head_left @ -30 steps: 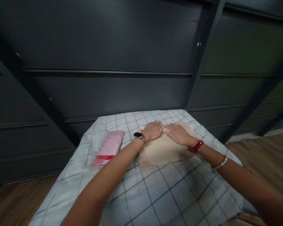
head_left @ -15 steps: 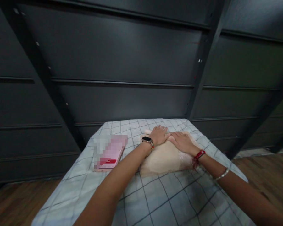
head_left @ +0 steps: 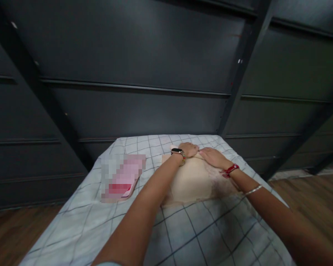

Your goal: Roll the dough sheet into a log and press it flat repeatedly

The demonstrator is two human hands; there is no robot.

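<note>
A beige fabric garment (head_left: 194, 181) with thin, lace-like edges lies spread on the checked cloth. My left hand (head_left: 189, 149), with a watch and a beaded bracelet at the wrist, is closed on its far edge, fingers curled under and partly hidden. Beside it, my right hand (head_left: 214, 158) rests on the far right part of the garment, with fingers stretched toward the left hand. The two hands nearly touch at the fingertips. A red band and a silver bangle are on the right arm.
Left of the garment lies a pink, partly blurred flat object (head_left: 124, 177). A white cloth with dark grid lines (head_left: 183, 232) covers the surface beneath. Dark metal panels (head_left: 144, 114) rise right behind it. Wooden floor (head_left: 308, 195) shows at both sides.
My left hand's fingers have gone from stretched out to curled at the garment's far edge. My right hand has shifted only slightly. The camera view has moved a little.
</note>
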